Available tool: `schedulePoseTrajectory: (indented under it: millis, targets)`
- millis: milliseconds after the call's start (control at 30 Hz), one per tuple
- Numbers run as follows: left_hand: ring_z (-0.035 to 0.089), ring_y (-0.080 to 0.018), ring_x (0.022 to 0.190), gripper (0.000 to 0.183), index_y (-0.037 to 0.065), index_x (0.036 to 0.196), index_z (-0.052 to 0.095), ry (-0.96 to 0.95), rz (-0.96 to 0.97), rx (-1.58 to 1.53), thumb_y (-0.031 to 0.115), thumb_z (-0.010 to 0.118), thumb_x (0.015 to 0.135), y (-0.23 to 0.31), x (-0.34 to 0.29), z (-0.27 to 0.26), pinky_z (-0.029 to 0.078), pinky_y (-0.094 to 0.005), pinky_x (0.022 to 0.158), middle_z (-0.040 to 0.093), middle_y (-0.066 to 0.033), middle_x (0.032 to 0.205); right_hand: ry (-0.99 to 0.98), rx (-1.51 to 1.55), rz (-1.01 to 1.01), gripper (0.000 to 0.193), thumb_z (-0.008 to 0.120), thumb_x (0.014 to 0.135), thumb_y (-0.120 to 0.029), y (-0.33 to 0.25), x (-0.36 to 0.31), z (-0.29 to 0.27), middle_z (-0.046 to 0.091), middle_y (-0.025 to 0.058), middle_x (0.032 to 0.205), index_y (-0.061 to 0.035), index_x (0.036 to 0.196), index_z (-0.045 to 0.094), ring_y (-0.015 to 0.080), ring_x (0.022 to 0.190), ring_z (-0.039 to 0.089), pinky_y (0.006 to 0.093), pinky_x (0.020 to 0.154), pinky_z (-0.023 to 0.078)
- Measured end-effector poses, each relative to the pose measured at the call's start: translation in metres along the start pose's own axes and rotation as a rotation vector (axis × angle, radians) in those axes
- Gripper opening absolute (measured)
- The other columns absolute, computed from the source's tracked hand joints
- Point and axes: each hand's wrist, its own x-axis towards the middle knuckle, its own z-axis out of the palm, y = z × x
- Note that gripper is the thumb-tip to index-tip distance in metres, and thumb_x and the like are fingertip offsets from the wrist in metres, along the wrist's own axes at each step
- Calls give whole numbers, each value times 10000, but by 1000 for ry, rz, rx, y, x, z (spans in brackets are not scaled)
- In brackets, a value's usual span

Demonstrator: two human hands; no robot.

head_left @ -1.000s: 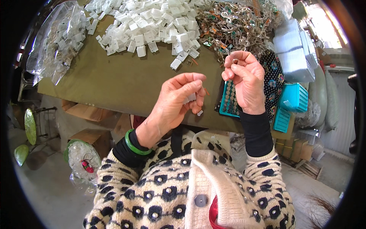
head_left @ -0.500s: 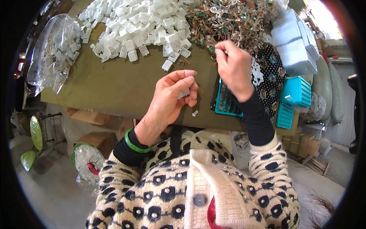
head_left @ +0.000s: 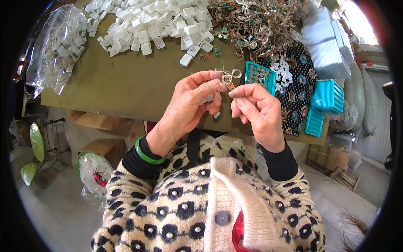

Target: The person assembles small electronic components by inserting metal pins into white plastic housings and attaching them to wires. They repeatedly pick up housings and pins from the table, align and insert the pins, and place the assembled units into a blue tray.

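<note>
Over table point(head_left: 126, 84), upright wire coil point(head_left: 230, 77)

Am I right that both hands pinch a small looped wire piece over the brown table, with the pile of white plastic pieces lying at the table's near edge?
Not quite. In the head view the left hand and right hand do pinch the looped wire piece over the brown table, but the pile of white plastic pieces lies at its far edge.

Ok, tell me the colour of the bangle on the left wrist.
Green; the bangle shows best in the head view.
</note>
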Motion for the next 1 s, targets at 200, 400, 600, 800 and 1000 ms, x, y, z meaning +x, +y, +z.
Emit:
schedulePoseTrajectory:
  millis: [200, 400, 600, 800, 1000]
  targets:
    - [589, -104, 654, 255, -11, 1151, 598, -18, -63, -50, 115, 648, 935, 1, -1, -1, 477, -254, 526, 663, -68, 914, -6, 178, 13, 132, 552, 963, -72, 5, 2, -4, 598, 37, 739, 11, 1059, 587, 63, 622, 518, 175, 513, 328]
    - [589, -92, 664, 156, 28, 1062, 632, -20, -51, -29, 95, 660, 924, 0, -3, -2, 457, -223, 512, 664, -56, 922, -57, 143, 57, 98, 522, 977, -57, 8, 6, 0, 608, 26, 788, -15, 1064, 539, 49, 656, 530, 180, 554, 408]
    - [596, -97, 678, 145, 40, 1062, 638, -50, 14, -67, 82, 653, 924, 0, -6, -2, 421, -202, 486, 675, -84, 979, -14, 59, 52, 102, 512, 976, -42, 12, 5, 4, 616, 39, 787, -16, 1074, 497, 68, 656, 556, 199, 570, 456]
    - [597, -96, 659, 145, 25, 1048, 642, -24, 66, -50, 70, 665, 912, -1, -9, -1, 419, -196, 483, 687, -95, 939, 45, 88, -28, 130, 568, 973, -90, 12, 10, 9, 628, 39, 878, 2, 1053, 524, 75, 747, 590, 203, 655, 484]
    - [598, -91, 624, 127, 15, 1018, 645, 9, -2, 100, 55, 672, 900, -2, -12, 2, 433, -194, 491, 696, -92, 880, 80, 99, -71, 185, 629, 950, -93, 8, 22, 7, 641, 30, 906, 28, 1085, 593, 77, 798, 621, 208, 727, 506]
